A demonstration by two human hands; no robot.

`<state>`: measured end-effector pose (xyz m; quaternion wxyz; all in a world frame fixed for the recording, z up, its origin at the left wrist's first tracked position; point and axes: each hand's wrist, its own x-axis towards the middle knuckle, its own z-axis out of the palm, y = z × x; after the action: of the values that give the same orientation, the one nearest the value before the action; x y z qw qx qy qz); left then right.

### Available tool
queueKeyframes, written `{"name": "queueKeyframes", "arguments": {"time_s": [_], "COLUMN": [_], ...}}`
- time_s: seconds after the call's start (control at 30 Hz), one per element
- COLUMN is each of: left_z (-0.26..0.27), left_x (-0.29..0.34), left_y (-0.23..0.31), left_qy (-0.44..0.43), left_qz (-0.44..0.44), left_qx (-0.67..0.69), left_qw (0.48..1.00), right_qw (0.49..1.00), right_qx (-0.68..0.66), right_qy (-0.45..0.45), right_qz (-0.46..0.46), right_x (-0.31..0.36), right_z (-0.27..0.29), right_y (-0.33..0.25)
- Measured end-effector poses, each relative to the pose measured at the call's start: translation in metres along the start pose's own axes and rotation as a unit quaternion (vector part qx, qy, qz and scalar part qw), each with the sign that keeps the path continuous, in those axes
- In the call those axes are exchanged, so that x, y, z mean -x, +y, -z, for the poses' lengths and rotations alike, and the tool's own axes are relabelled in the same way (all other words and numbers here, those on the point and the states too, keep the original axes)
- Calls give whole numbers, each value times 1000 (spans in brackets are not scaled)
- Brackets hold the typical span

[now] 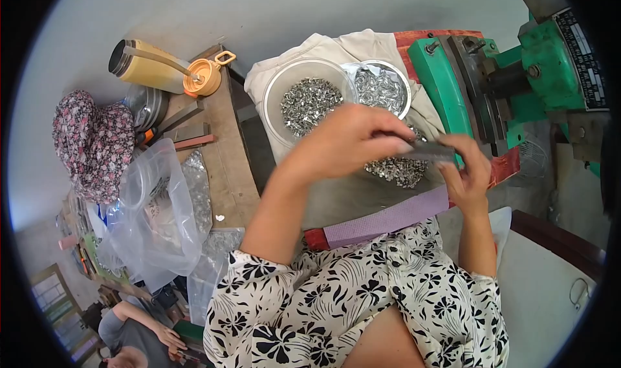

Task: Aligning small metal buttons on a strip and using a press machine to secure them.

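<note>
My left hand (346, 141) and my right hand (467, 171) are raised together in front of me, both closed on a flat dark grey metal bar (430, 151) held between them. Under the hands lies a loose pile of small shiny metal pieces (398, 171) on a grey work surface. Behind my left hand stands a clear bowl (309, 99) holding several more metal pieces, and next to it a metal bowl (381, 86) filled with the same parts. A green press machine (517, 77) rises just right of my hands.
A purple strip (388, 218) lies along the near edge. To the left, a wooden bench (223, 148) carries a yellow flask (145, 67), a floral cloth (94, 141) and clear plastic bags (155, 213) of metal parts. Another person (136, 332) sits at lower left.
</note>
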<state>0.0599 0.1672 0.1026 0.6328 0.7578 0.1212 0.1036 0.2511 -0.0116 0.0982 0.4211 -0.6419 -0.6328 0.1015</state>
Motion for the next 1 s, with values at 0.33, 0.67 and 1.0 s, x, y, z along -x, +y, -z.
{"name": "queueKeyframes", "arguments": {"time_s": [0.33,0.67,1.0], "left_z": [56,54,-72], "left_x": [35,52,50], "left_y": [12,-10,-35], "left_qy": [225,309,-51], "left_qz": [-14,18,141], "left_qx": [-189,-202,68], "left_qw": [956,929,986], "right_qw": [953,922,781], "right_qx": [-291,-300,-297], "right_qy": [18,-21,244], "right_qz": [-82,-244,-492], "right_x": [-95,5,155], "right_z": [-76,-38,28], "right_y": [-28,1,64]}}
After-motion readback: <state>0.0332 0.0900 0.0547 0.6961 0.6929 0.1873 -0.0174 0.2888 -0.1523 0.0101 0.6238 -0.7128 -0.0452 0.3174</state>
